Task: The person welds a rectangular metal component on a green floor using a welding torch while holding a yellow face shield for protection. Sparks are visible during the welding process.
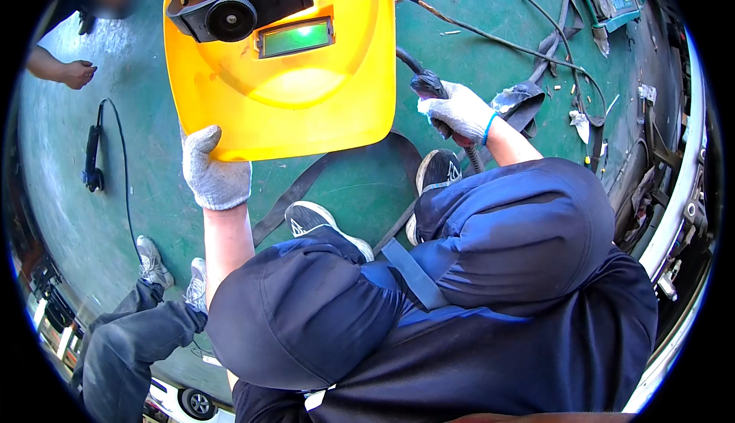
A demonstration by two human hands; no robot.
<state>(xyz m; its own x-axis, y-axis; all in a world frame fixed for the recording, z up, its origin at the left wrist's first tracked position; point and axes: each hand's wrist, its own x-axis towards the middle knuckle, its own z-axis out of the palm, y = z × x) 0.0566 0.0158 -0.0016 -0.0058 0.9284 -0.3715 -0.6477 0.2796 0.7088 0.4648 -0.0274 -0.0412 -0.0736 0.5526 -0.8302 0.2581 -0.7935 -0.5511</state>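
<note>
A yellow welding mask (283, 109) with a black headband and a small green-lit window fills the upper left, its inner side facing me. My left hand (217, 170), in a pale knit glove, is closed on its lower left edge, thumb over the rim. To the right, my gloved right hand (463, 113) is closed around a dark, tape-wrapped welding cable handle (429, 86). A black cable leads from it behind the mask. Below this hand a ribbed grey piece (474, 160) shows; whether it joins the handle is unclear. My fingers hide most of the grip.
On the green floor (344, 182) lie dark straps (306, 186), cables and scraps. A green machine (614, 2) stands far right; metal parts line the right edge. At left are a black corded power tool (93, 151), another person's hand (77, 75) and someone's legs (126, 346).
</note>
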